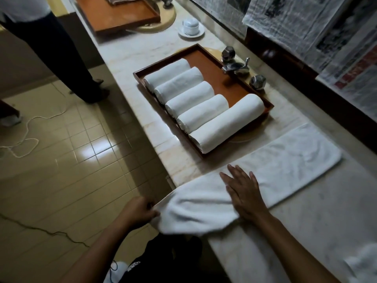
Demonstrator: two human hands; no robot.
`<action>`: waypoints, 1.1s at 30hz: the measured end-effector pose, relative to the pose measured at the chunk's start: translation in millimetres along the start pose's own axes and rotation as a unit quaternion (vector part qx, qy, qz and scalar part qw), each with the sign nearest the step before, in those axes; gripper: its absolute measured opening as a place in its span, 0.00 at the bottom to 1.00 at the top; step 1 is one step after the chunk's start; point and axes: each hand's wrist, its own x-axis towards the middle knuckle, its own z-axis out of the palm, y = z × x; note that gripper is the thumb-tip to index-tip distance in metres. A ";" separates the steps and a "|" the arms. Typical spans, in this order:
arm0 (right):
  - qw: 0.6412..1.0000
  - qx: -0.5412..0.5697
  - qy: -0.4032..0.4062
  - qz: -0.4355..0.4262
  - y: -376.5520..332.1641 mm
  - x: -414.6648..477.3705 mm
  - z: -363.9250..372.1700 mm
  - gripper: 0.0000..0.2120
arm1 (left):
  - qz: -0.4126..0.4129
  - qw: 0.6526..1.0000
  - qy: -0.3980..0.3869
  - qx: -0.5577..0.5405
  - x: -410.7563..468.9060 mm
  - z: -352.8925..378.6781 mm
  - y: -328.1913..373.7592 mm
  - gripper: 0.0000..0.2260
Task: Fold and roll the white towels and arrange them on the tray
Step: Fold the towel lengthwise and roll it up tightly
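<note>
A white towel [281, 160], folded into a long strip, lies across the marble counter [326, 211], with its near end hanging over the counter's edge. My left hand [138, 211] pinches that near end at the edge. Flat on the strip, a little further in, my right hand [242, 190] presses with straight fingers. Beyond the towel sits a brown wooden tray [214, 64] with several rolled white towels [204, 111] lying side by side in it.
A metal tap with two knobs [236, 66] stands behind the tray. Farther back are a second wooden tray [114, 17] and a lidded cup on a saucer [190, 27]. A person's legs [67, 58] stand on the tiled floor, where cords lie. More white cloth [363, 264] sits at bottom right.
</note>
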 end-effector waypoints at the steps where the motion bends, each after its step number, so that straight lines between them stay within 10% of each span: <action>1: 1.000 0.024 0.014 0.002 -0.6 3.2 -2.7 0.22 | 0.006 0.999 0.016 0.028 0.2 1.2 2.5 0.12; 8: 0.989 0.007 0.137 0.058 17.5 6.4 -21.0 0.18 | 0.173 0.961 0.216 -0.012 12.1 -1.9 105.4 0.11; 18: 0.989 -0.069 0.033 0.130 65.4 21.6 -39.5 0.25 | 0.400 0.899 0.106 0.146 83.3 49.8 210.3 0.24; 33: 0.932 -0.109 0.044 0.344 227.2 91.7 -108.1 0.29 | 0.450 0.873 0.098 0.160 98.7 56.0 202.2 0.31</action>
